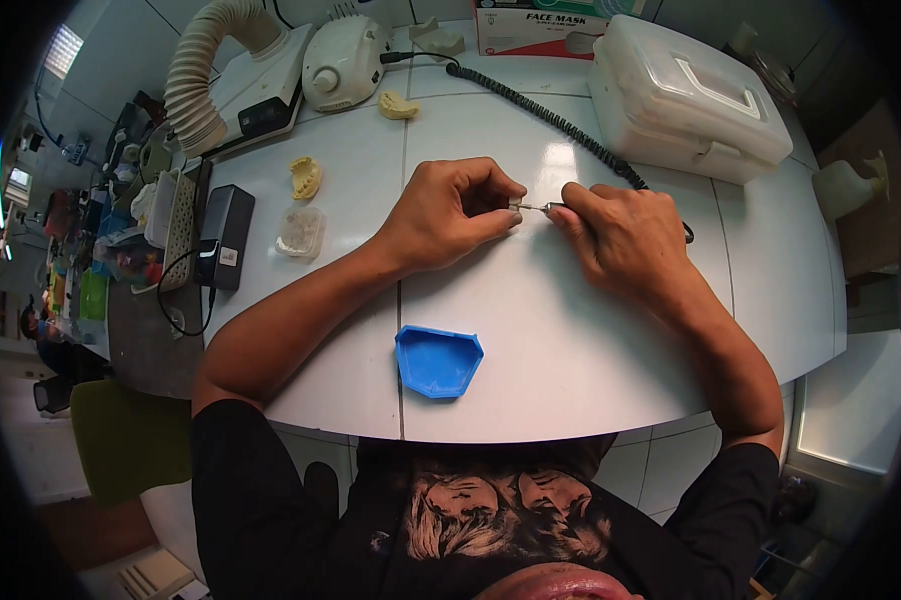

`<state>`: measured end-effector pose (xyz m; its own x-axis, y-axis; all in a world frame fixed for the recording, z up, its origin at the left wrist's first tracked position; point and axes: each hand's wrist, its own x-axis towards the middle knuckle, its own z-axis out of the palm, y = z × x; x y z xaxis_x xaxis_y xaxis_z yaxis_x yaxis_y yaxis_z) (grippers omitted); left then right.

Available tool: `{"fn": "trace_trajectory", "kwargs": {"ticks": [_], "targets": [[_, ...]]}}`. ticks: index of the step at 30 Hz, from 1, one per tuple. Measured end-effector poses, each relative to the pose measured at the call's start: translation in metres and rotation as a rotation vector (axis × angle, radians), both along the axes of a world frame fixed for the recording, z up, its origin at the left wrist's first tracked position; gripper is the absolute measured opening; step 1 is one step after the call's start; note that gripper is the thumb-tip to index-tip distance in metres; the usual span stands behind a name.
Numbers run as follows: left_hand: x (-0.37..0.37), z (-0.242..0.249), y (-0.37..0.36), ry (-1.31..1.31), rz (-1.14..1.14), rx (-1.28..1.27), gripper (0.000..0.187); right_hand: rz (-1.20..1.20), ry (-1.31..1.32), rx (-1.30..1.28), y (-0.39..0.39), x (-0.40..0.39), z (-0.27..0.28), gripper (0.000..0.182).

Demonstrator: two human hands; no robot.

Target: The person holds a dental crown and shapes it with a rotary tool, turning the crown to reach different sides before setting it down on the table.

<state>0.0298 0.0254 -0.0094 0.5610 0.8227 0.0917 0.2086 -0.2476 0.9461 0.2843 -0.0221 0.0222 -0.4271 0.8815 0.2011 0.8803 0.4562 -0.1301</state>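
Note:
My left hand pinches a tiny pale piece between thumb and fingertips. Closed around a slim metal handpiece is my right hand, its thin tip pointing left and meeting the small piece or ending right beside it. A black coiled cord runs from behind my right hand to a white control unit. Nearer my body lies a blue angular tray. Two yellowish dental casts, one left of my left hand and one farther back, rest on the white table.
A small clear box and a black device stand at the left. Behind them is a machine with a ribbed hose. A white lidded case stands back right, near a face mask box. A person shows far left.

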Motion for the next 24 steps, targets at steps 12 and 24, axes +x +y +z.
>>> {"fn": "trace_trajectory", "kwargs": {"ticks": [12,24], "targets": [[-0.004,-0.001,0.003,-0.024,-0.036,-0.033,0.024,-0.003,0.03,-0.021,0.002,0.003,-0.001,0.035],[-0.004,0.003,0.01,-0.092,-0.1,-0.185,0.021,0.036,0.044,0.026,0.003,0.004,-0.004,0.035]]}}
